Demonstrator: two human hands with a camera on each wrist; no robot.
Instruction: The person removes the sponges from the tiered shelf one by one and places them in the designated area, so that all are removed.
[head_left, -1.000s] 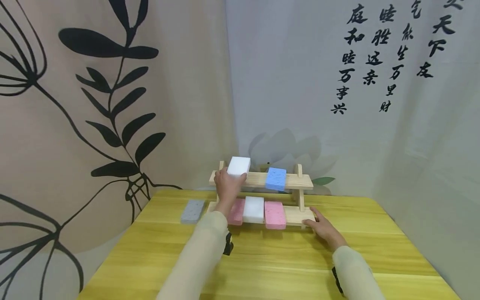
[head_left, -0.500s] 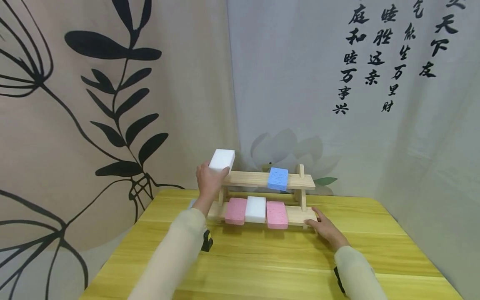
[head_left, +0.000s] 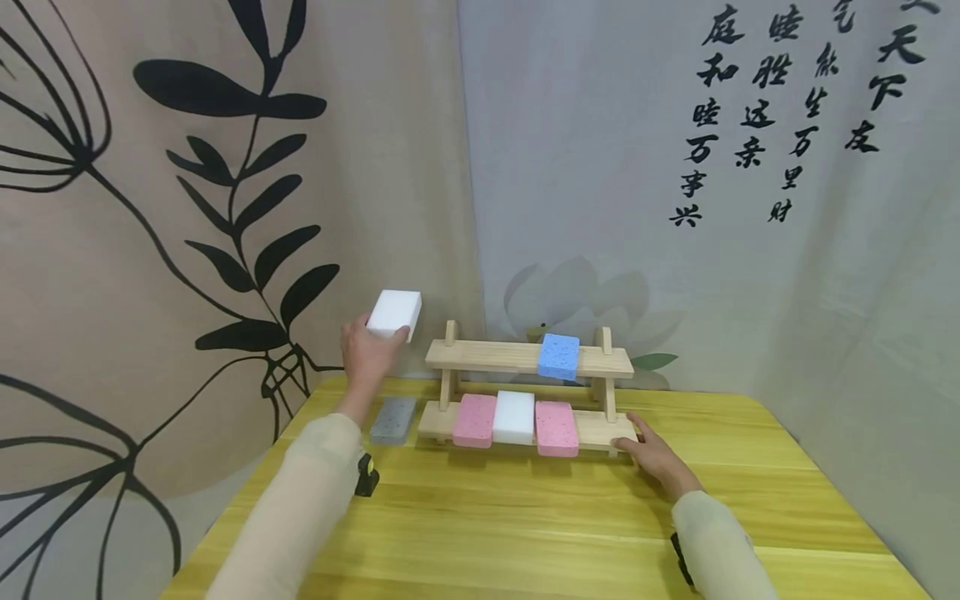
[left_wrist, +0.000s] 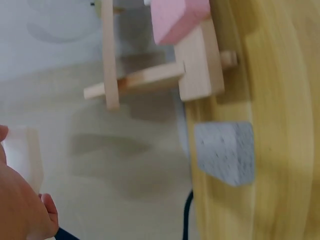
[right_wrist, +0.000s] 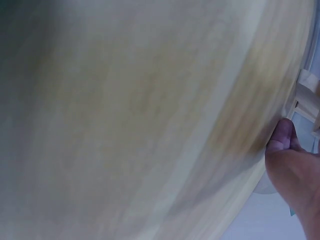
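A white sponge (head_left: 393, 310) is held up by my left hand (head_left: 366, 358), thumb at its near right corner, left of the wooden two-tier rack (head_left: 480, 357) and above its top shelf. The left wrist view shows only part of this hand, at its left edge. My right hand (head_left: 656, 462) grips the right end of the lower shelf, thumb in front and fingers behind. A blue sponge (head_left: 558, 357) lies on the top shelf. Along the lower shelf sit a pink sponge (head_left: 474, 421), a second white sponge (head_left: 513, 417) and another pink sponge (head_left: 557, 429).
On the table (head_left: 487, 525), left of the rack, lies a grey sponge (head_left: 393, 420); the left wrist view has it near the table's back edge. A printed curtain (head_left: 405, 167) hangs close behind the table and rack.
My left hand has lifted the white sponge off the left part of the top shelf and carried it left, past the rack's end. The right hand stays at the lower shelf.
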